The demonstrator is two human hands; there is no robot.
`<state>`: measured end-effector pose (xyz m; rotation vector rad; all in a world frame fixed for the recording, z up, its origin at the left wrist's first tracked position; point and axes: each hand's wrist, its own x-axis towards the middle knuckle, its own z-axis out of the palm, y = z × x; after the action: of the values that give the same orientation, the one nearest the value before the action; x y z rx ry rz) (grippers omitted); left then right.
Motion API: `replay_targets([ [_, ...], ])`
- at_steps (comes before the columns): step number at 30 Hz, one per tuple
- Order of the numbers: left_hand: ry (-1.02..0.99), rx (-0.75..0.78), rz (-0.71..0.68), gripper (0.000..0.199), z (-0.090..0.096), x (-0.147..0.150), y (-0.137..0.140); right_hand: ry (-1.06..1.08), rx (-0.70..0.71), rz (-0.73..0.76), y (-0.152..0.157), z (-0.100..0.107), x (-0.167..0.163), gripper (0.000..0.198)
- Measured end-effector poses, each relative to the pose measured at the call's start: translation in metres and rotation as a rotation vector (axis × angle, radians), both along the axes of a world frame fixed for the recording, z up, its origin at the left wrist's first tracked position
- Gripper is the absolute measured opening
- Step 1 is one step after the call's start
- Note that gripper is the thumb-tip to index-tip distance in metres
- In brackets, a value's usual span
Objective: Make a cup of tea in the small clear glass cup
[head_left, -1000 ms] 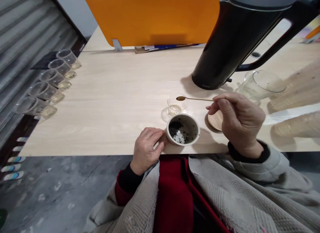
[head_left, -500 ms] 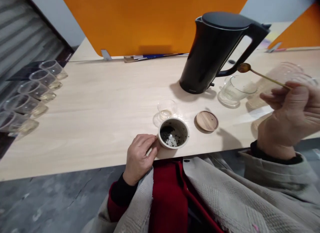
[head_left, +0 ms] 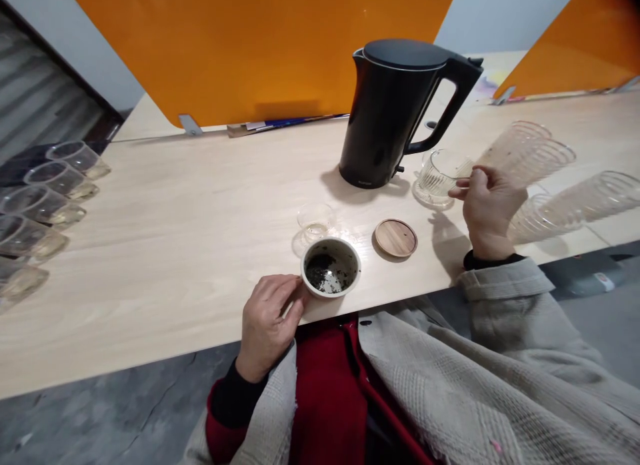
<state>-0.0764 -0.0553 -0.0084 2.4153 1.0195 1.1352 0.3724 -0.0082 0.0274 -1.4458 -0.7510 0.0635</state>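
The left hand [head_left: 270,318] lies at the near table edge, its fingers loosely curled and its thumb and fingertips [head_left: 295,298] pressed against the left wall of a pale ceramic cup [head_left: 331,268]; it looks like a steadying touch rather than a full grasp, since the cup stands flat on the wooden table [head_left: 200,218]; inside the cup dark wet tea leaves [head_left: 325,272] cling to the bottom and wall. Just beyond those fingertips stands a small clear glass [head_left: 315,220] with a little pale liquid; to their right lies a round wooden lid [head_left: 395,238], flat and apart from the cup, seemingly set aside so the cup stays open. The right hand [head_left: 487,202] is raised farther out, its fingers pinched together at the rim of a ribbed glass pitcher [head_left: 440,177]; whether they hold anything thin between them I cannot tell, for the fingertips are small and turned away. Just behind that pitcher stands a black electric kettle [head_left: 395,112], lid closed, handle toward the right hand. Right of the hand lie stacks of ribbed clear cups [head_left: 560,185] on their sides, their far ends cut off by the frame; far left of the left hand a row of small glasses [head_left: 45,198] runs along the table edge, partly cropped and blurred; an orange divider [head_left: 260,52] closes the back.
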Motion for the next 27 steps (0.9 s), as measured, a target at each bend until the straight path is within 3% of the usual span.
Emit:
replay_targets([
  [3, 0.001, -0.001, -0.008, 0.019, 0.0, 0.0, 0.0, 0.028, -0.04, -0.142, -0.002, 0.0, 0.003, 0.02],
  [5, 0.0, -0.007, -0.009, 0.019, 0.0, -0.001, 0.0, -0.024, -0.062, -0.157, -0.014, -0.001, -0.001, 0.024],
  [9, -0.041, -0.072, 0.005, 0.024, 0.0, -0.002, -0.001, -0.37, -0.035, -0.12, -0.055, -0.005, -0.031, 0.041],
  [11, -0.062, -0.133, 0.012, 0.044, 0.002, -0.001, -0.001, -0.563, -0.128, 0.043, -0.072, -0.007, -0.053, 0.05],
  [15, -0.053, -0.315, -0.048, 0.1, 0.007, 0.007, -0.001, -0.882, -0.583, 0.498, -0.077, -0.018, -0.083, 0.08],
  [17, -0.069, -0.397, -0.081, 0.113, 0.008, 0.013, 0.0, -0.946, -0.676, 0.59, -0.07, -0.027, -0.089, 0.086],
  [20, -0.145, -0.478, -0.088, 0.117, 0.006, 0.023, 0.002, -0.963, -0.668, 0.577, -0.062, -0.037, -0.092, 0.081],
  [22, -0.189, -0.494, -0.08, 0.115, 0.005, 0.029, 0.002, -0.933, -0.593, 0.538, -0.063, -0.032, -0.096, 0.076],
  [25, -0.211, -0.464, -0.036, 0.105, 0.004, 0.038, 0.001, -0.865, -0.419, 0.568, -0.071, -0.005, -0.113, 0.071],
  [27, -0.211, -0.418, -0.014, 0.099, 0.004, 0.042, -0.002, -0.86, -0.317, 0.71, -0.079, 0.019, -0.133, 0.072],
])
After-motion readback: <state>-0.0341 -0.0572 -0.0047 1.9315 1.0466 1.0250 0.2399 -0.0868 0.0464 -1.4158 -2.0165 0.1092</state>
